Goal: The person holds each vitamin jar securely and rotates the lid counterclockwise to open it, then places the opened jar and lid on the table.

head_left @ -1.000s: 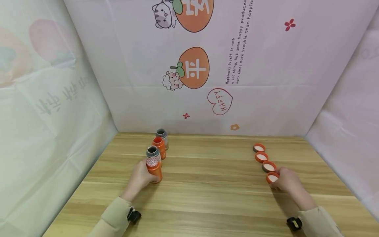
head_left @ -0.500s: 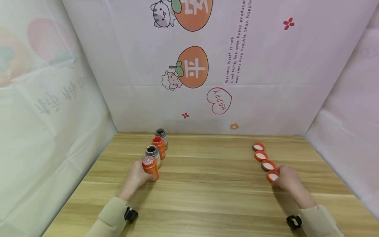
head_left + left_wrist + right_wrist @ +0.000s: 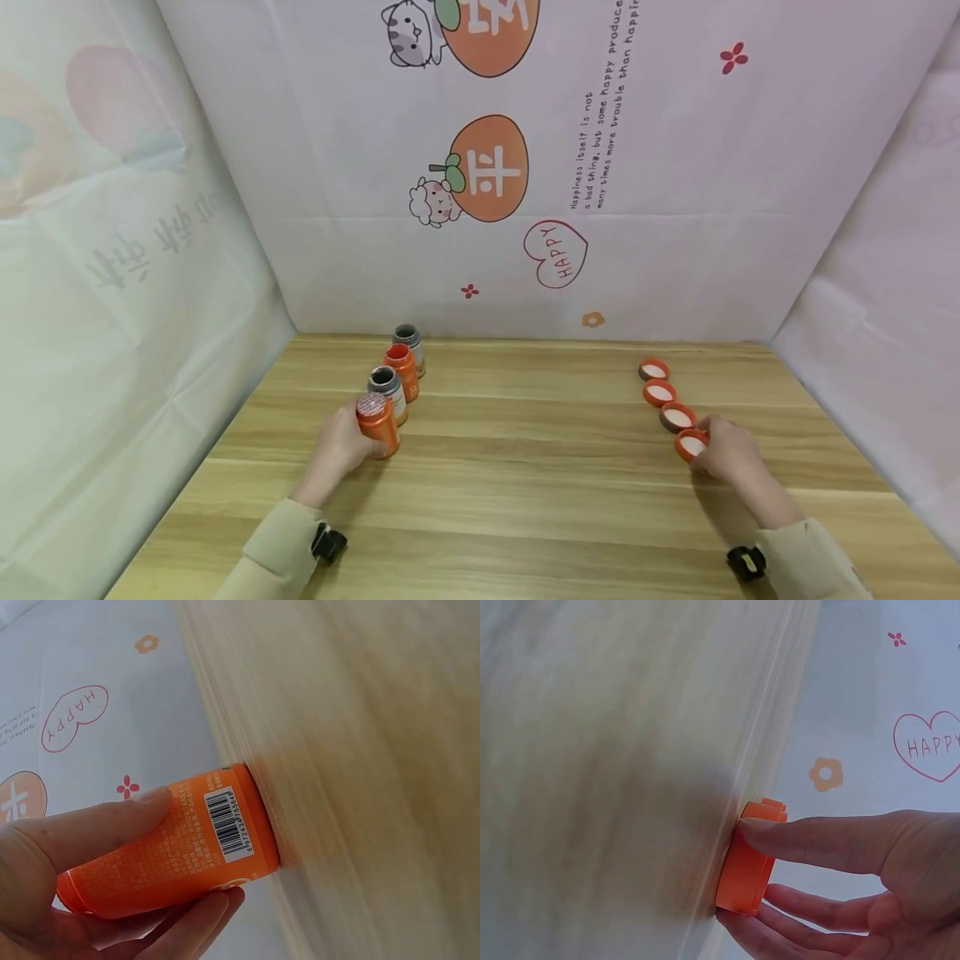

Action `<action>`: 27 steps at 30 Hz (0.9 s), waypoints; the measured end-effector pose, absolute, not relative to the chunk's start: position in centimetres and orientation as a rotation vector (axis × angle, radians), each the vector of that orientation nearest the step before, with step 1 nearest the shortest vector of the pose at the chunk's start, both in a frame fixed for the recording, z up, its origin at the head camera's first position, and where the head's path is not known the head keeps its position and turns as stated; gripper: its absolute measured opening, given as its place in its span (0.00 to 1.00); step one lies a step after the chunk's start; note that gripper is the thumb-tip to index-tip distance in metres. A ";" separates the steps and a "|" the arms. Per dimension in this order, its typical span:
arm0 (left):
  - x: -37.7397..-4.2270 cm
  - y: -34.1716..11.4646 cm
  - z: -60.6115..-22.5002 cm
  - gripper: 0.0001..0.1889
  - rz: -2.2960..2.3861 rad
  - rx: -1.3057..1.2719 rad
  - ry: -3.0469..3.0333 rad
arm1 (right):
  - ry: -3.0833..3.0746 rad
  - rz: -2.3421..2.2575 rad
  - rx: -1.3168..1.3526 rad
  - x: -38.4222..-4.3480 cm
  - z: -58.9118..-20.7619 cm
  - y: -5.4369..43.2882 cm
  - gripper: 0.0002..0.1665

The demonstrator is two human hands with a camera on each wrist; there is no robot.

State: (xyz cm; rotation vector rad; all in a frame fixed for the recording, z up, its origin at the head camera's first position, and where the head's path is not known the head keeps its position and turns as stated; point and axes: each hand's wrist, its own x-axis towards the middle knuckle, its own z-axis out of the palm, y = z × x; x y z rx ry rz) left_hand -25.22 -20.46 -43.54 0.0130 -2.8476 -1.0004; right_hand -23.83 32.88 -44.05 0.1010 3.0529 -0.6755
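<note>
My left hand grips an orange jar by its sides, thumb across the printed label. In the left wrist view the barcode side of this jar faces the camera, its base at the wooden tabletop. The jar's top looks whitish and covered. Just behind it stands an open grey-rimmed jar. Over on the right, my right hand pinches an orange lid that lies with its white inside up. The right wrist view shows thumb and fingers on opposite edges of this lid.
Behind stand another open orange jar and a grey jar, in a slanting row. More upturned lids run back in a line: a dark-sided one, an orange one and another dark-sided one. Printed white sheets wall the table.
My left hand has shifted the orange jar slightly left and back, closer to the row of jars. The right hand and its lid have barely moved.
</note>
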 end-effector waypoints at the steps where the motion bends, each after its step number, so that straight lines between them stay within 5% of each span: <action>1: -25.2 -20.5 -43.5 0.40 -1.005 0.009 -2.848 | 3.054 -0.677 0.103 -23.8 -44.0 32.9 0.36; 9: -25.2 -20.7 -43.6 0.37 -1.029 -0.031 -2.857 | 3.041 -0.692 0.118 -23.6 -43.9 33.1 0.38; 19: -23.7 -21.0 -43.4 0.14 -0.816 -0.054 -2.956 | 2.983 -0.605 0.138 -22.2 -43.4 33.3 0.22; 27: -22.2 -19.8 -43.0 0.14 -0.617 -0.106 -3.009 | 2.963 -0.507 0.147 -20.5 -42.8 32.5 0.21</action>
